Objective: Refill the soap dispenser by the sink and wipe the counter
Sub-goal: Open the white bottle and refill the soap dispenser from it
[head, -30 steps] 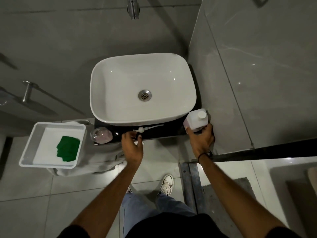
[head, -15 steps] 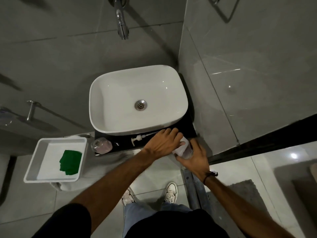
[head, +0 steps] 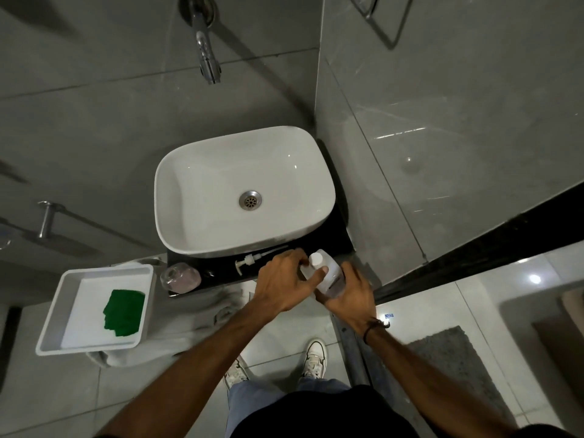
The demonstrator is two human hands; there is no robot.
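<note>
A white refill bottle (head: 328, 273) with a white cap (head: 315, 258) is tilted at the front right of the black counter (head: 335, 238). My right hand (head: 350, 292) grips its body from below. My left hand (head: 284, 282) holds it near the cap, thumb against the neck. The soap dispenser's clear bottle (head: 180, 277) with pinkish soap stands open at the counter's left end. Its white pump head (head: 252, 260) lies flat on the counter in front of the white basin (head: 202, 245). A green cloth (head: 124, 312) lies in a white tray (head: 57, 311) to the left.
A chrome tap (head: 207, 56) juts from the grey tiled wall above the basin. Grey fabric (head: 177, 330) hangs under the tray and counter. A glass partition with a dark frame (head: 474, 257) stands right. My shoes (head: 313, 358) are on the tiled floor, a grey mat (head: 452, 365) to the right.
My left hand left the pump head on the counter and crossed right onto the refill bottle. My right hand lowered and tilted the bottle toward me. The view pulled back.
</note>
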